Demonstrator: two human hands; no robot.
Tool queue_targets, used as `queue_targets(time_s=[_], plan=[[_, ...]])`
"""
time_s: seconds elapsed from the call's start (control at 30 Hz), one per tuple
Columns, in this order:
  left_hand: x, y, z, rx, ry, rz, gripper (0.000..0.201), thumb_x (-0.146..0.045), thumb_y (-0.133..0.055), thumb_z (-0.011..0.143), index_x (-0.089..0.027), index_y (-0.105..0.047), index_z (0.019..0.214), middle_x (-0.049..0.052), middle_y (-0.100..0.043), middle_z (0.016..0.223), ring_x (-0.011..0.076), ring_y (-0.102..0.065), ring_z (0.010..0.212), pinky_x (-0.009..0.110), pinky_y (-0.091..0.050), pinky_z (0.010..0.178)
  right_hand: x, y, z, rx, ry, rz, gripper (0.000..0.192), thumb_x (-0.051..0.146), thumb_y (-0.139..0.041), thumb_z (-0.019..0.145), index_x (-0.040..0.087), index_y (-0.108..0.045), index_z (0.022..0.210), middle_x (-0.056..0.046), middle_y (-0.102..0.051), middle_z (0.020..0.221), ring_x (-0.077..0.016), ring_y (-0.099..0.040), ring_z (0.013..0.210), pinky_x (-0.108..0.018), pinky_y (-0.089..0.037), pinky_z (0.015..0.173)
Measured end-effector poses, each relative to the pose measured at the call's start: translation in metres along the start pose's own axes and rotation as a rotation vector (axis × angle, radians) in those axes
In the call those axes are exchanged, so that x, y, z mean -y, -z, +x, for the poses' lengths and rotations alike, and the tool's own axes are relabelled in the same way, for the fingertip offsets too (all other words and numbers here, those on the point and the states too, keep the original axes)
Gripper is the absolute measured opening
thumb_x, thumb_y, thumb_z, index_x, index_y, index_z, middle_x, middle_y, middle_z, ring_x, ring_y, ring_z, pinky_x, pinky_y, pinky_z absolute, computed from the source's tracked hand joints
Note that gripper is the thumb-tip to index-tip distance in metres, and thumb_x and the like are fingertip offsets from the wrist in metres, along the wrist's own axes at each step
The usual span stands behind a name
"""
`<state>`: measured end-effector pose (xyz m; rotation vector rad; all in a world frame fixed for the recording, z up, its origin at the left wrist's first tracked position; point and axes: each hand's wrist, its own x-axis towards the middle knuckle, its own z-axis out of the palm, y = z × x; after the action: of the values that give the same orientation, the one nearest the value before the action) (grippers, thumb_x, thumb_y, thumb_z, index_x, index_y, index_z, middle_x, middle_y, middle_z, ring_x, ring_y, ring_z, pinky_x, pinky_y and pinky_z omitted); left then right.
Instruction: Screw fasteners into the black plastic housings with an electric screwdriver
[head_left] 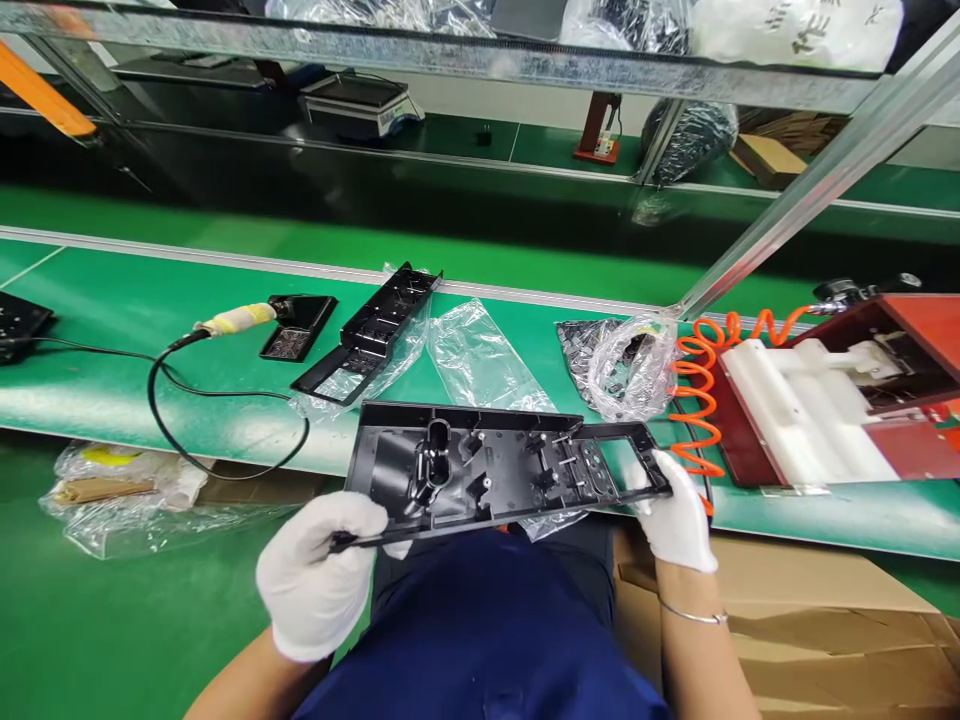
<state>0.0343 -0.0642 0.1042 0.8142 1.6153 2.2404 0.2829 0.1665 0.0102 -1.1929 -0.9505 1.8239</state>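
Green conveyor belt [112, 380] is the reference for everything below. Biggest to smallest:

Red fixture with white nest blocks [817, 400] sits on the belt at its right end, orange coiled air hose [694, 390] just beside it on the left.

Long black plastic panel [495, 465] is held off the belt's near edge, over the person's lap, ribbed inner face up, long axis roughly along the belt. Left hand [319, 580], white glove, is closed on the panel's near-left corner, thumb on top and fingers under. Right hand [675, 515], also gloved, is clamped on the right end next to the rectangular window cut-out. Both grips sit on the edges, which looks right: it keeps gloves off the thin pins and clips standing up mid-panel.

My read on doing it well: support both ends evenly, no twist, since a part this long and thin should flex easily. Keep it level so the centre housing stays in view for inspection.

Second black panel [371, 335] lies on the belt behind the held one, half on its clear bag. Empty clear bag [480, 355] is beside that. Bagged small black parts [626, 365] lie near the hose. Soldering-type tool with taped yellow handle [236, 320] rests on the belt to the left, its black cable [225, 395] looping over the near edge; keep the panel away from its tip.
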Motion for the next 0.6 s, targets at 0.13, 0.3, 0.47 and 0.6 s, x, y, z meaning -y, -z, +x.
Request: queue_targets(time_s=[0.13, 0.3, 0.47, 0.6], plan=[[0.0022, 0.0, 0.001, 0.062, -0.025, -0.034, 0.023, -0.038, -0.089, 0.076, -0.017, -0.08, 0.078, 0.002, -0.069, 0.056, 0.0207, -0.063, 0.034, 0.026, -0.055, 0.034, 0.0032, -0.0027, -0.0019, -0.033, -0.093, -0.016, 0.057, 0.054, -0.079, 0.061, 0.019, -0.035, 0.063, 0.004, -0.04, 0.045, -0.0074, -0.036, 0.036, -0.023, -0.031, 0.036], [0.004, 0.0015, -0.0013, 0.086, 0.001, -0.014, 0.021, -0.041, -0.087, 0.079, -0.021, -0.081, 0.082, 0.001, -0.07, 0.058, 0.0194, -0.064, 0.038, 0.025, -0.057, 0.038, 0.0045, -0.0026, -0.0017, -0.046, -0.126, -0.034, 0.059, 0.057, -0.078, 0.06, 0.019, -0.032, 0.062, 0.004, -0.038, 0.044, -0.0076, -0.036, 0.038, -0.022, -0.031, 0.038], [0.003, 0.0001, -0.0019, 0.103, 0.002, 0.001, 0.022, -0.044, -0.085, 0.08, -0.023, -0.081, 0.083, 0.002, -0.069, 0.056, 0.0198, -0.064, 0.038, 0.026, -0.056, 0.037, 0.0046, -0.0028, -0.0018, -0.044, -0.133, -0.053, 0.057, 0.058, -0.076, 0.06, 0.02, -0.033, 0.064, 0.004, -0.038, 0.045, -0.0073, -0.033, 0.036, -0.022, -0.029, 0.037], [0.0005, -0.0018, -0.002, 0.106, 0.032, 0.013, 0.027, -0.051, -0.084, 0.081, -0.024, -0.081, 0.081, 0.003, -0.068, 0.053, 0.0209, -0.064, 0.038, 0.027, -0.057, 0.038, 0.0048, -0.0031, -0.0013, -0.035, -0.126, -0.069, 0.054, 0.058, -0.075, 0.06, 0.02, -0.037, 0.067, 0.004, -0.04, 0.046, -0.0069, -0.032, 0.036, -0.022, -0.028, 0.036]])
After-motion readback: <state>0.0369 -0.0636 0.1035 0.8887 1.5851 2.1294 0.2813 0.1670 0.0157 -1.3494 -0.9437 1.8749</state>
